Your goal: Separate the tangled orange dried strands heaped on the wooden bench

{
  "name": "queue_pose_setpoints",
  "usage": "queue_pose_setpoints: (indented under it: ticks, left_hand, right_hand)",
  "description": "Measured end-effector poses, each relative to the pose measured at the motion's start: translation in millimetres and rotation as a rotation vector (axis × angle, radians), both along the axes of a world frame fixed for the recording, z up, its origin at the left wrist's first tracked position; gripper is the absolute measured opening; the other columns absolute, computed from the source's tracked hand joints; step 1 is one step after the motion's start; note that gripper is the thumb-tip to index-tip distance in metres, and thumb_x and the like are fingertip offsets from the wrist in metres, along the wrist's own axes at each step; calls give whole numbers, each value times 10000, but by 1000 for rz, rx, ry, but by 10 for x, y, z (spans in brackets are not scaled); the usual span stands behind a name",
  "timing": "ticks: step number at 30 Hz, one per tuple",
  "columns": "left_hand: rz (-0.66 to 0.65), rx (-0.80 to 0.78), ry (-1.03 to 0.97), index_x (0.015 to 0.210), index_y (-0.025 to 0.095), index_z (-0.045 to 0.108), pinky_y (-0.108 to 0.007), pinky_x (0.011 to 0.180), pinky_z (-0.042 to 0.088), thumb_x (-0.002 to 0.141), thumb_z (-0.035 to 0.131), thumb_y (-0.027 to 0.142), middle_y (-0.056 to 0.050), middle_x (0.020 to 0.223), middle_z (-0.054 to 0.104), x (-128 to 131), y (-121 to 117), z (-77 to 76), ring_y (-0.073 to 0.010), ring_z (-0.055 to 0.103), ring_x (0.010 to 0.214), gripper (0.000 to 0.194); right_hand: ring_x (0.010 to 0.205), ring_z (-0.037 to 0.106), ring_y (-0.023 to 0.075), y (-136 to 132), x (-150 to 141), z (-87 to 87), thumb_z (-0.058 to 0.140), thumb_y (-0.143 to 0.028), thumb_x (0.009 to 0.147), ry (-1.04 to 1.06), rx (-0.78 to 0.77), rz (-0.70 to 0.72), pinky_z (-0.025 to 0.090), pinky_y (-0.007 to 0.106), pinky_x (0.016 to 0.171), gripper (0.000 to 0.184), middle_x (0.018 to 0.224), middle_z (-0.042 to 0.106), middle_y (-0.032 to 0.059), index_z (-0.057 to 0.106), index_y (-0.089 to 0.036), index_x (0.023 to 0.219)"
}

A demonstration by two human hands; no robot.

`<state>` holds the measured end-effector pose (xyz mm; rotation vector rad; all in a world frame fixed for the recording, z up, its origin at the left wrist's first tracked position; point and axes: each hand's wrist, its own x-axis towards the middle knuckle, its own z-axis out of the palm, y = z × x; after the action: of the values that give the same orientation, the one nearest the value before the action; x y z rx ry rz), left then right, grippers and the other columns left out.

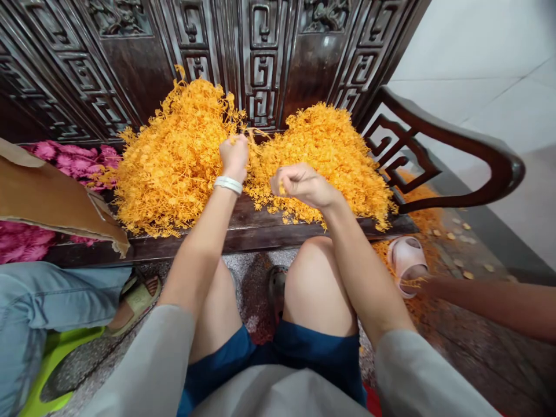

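Observation:
Two heaps of orange plastic sprigs lie on a dark carved wooden bench [243, 231]: a bigger left heap [174, 156] and a right heap [334, 156]. My left hand [233, 155], with a white band at the wrist, is closed on a thin orange sprig [254, 134] pulled up between the heaps. My right hand [299, 184] is a fist just in front of the right heap, pinching a small orange piece [282, 188]. My bare knees sit right below the bench edge.
Pink plastic flowers [73, 159] and a brown cardboard sheet [47, 200] lie at the bench's left. Another person's jeans leg and sandalled foot [134, 295] are at the left, a green stool [52, 359] under them. At right: curved armrest [456, 139], pink slipper [406, 260], someone's forearm [490, 301], spilled orange bits.

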<state>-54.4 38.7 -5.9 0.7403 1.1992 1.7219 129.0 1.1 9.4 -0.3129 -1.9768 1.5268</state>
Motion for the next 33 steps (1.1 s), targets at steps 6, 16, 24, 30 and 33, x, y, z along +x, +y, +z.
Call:
queue_pose_setpoints:
  ticks: [6,16,24,30,33]
  left_hand:
    - [-54,105,-41,892,269,671,-248,516,412,931,819,607,-23,749,676,-337,-163,241,-122,546,572,371]
    - [-419,137,-353,1137,158,705,-293,811,647,1115,449,622,-148,1076,782,-268,-319,427,-212,800,962,530]
    - [-368,91,-235,1083,211,732,-235,784,631,1044,705,390,-106,1050,807,-156,-293,328,-168,784,898,185]
    - [-367,95,-62,1068,241,728,-211,655,537,877,916,287,-42,892,706,87,-333,200,-132,690,762,272]
    - [-333,149,77,1050,241,740,-213,617,475,818,950,218,-4,797,607,177,-325,114,-127,616,720,315]
  right_hand:
    - [569,478,118,283,100,-145,823,-663,893,166,-170,-574,390,270,514,452,718,605,-23,623,-263,960]
    - [491,407,116,569,146,-386,713,-502,965,88,-151,-941,311,277,458,289,669,522,-45,537,-272,960]
    - [618,488,161,310,12,-230,695,-673,970,84,61,-825,393,316,556,408,728,513,-12,584,-285,1026]
    - [817,579,206,105,-119,-157,742,-744,926,70,166,-770,481,340,670,522,859,524,19,607,-294,1152]
    - [811,575,198,137,-129,-205,791,-777,870,56,126,-711,500,333,660,598,874,543,16,603,-298,1176]
